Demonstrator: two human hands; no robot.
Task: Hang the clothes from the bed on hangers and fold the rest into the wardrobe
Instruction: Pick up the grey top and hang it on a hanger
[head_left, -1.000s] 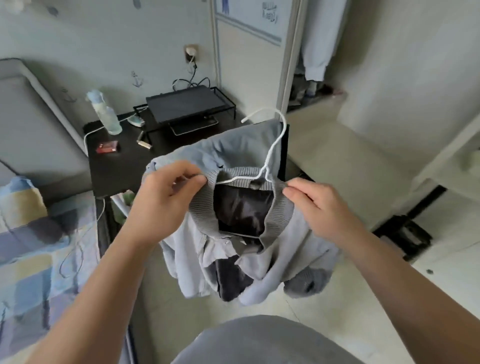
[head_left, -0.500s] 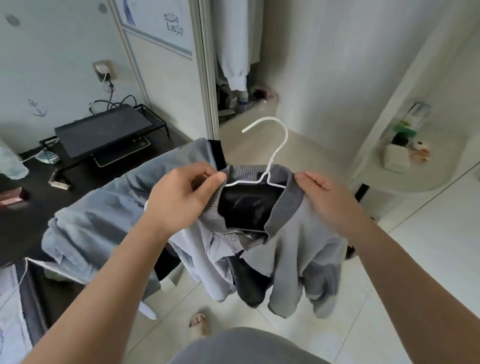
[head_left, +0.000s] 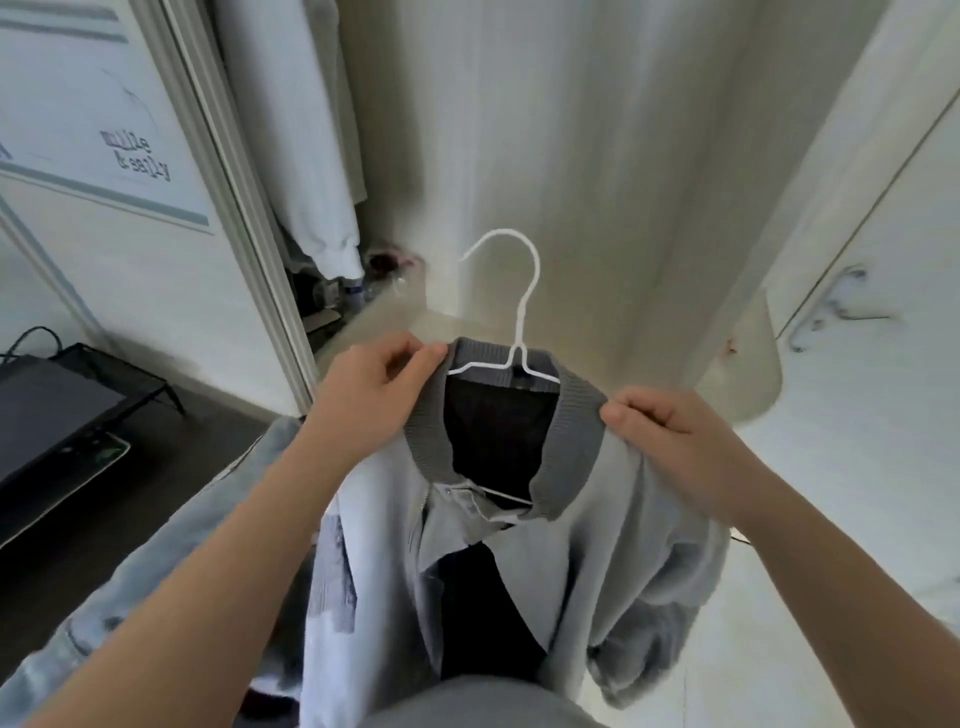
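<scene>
Far left, a poster (head_left: 104, 135) with small lettering is on the wall. Below it a laptop (head_left: 47, 415) sits on a black wire stand (head_left: 114, 364) on the dark table (head_left: 208, 447). A light denim garment (head_left: 171, 561) runs along under our left forearm; we cannot tell if it hangs on the arm or lies on the table edge. Next comes the pale wardrobe frame (head_left: 234, 218). Behind it a white garment (head_left: 311, 156) hangs inside the wardrobe, cuff low, with blurred clutter on the floor beneath.

Our left hand (head_left: 374, 384) is curled, thumb and fingers pinching the left side of the grey ribbed collar (head_left: 576, 441) of the jacket (head_left: 613, 530). The white wire hanger (head_left: 518, 353) sits inside the jacket's neck. Its hook stands upright above the collar and opens to the left, and its lower bar shows across the neck opening.

The jacket is pale grey-blue with a dark lining, front open. We hold it in the air in front of the wardrobe, and its body hangs down toward our grey top (head_left: 478, 701) at the bottom edge. Our right hand (head_left: 670, 431) is curled too, gripping the right side of the collar and the shoulder cloth, fingers tucked under. A sleeve bunches below the right wrist. Right of that is a rounded white shelf (head_left: 753, 379), and farther right a blurred metal hook (head_left: 831, 306) on a white panel.
</scene>
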